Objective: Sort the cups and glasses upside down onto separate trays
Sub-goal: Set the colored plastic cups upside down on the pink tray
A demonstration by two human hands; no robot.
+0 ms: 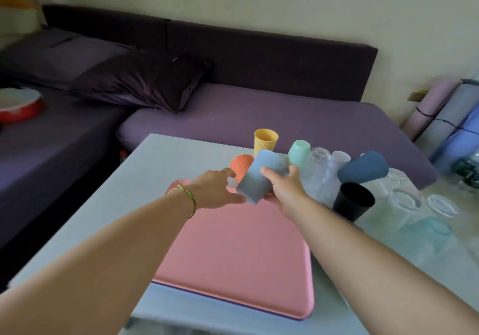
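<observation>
Bench [160,158]: pink tray [233,251] nearly bare, orange cup [241,165] at its 12 o'clock, probably inverted. Your right hand [285,189] grips the blue cup [261,176], tilted, there; left hand [215,189] loose, empty. Glasses [407,200] at 3 o'clock unsorted.

A salmon-pink flat plastic tray [233,251] on the pale grey-white table [155,163], a thin purple line along its near edge; over the tray's far edge, a pale blue-grey ribbed plastic cup [261,176]; toward the table's far edge, a ribbed orange plastic cup [241,165], a ribbed mustard-yellow plastic cup [265,140] and a smooth mint-green plastic cup [299,152]; along the right edge, a navy plastic cup [363,167], a black plastic cup [353,201] and clear drinking glasses [404,200]; behind, a purple fabric sofa [259,117] with a dark aubergine satin pillow [140,80].
</observation>
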